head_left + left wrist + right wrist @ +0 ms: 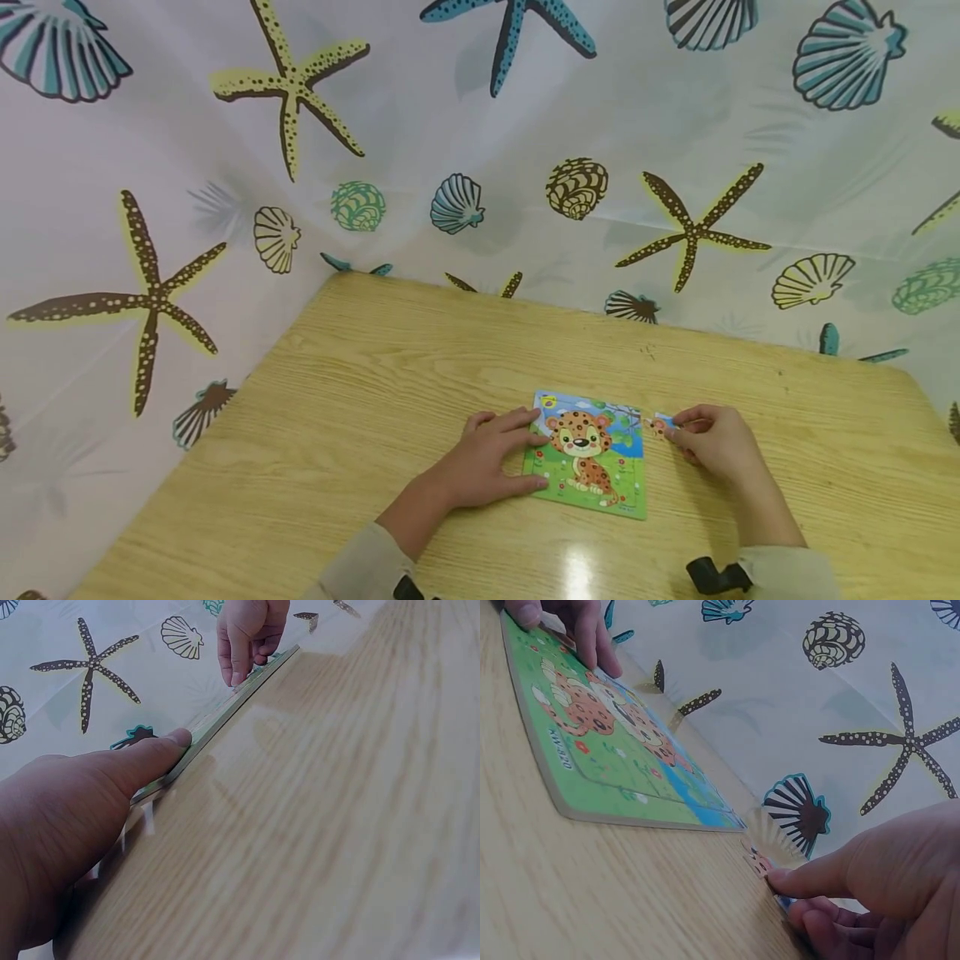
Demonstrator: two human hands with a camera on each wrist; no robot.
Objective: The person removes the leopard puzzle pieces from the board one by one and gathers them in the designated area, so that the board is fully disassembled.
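Head view: your right hand (712, 442) pinches a small puzzle piece (660, 427) just beside the puzzle board (596, 467); your left hand (487, 458) presses flat, steadying it. Piece likely light, thin, stiff: grip its edges.

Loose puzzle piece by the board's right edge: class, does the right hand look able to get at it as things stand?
Probably yes: the right hand already has its fingertips on the loose puzzle piece, with bare table around; the left hand rests across the leopard puzzle board, well clear.
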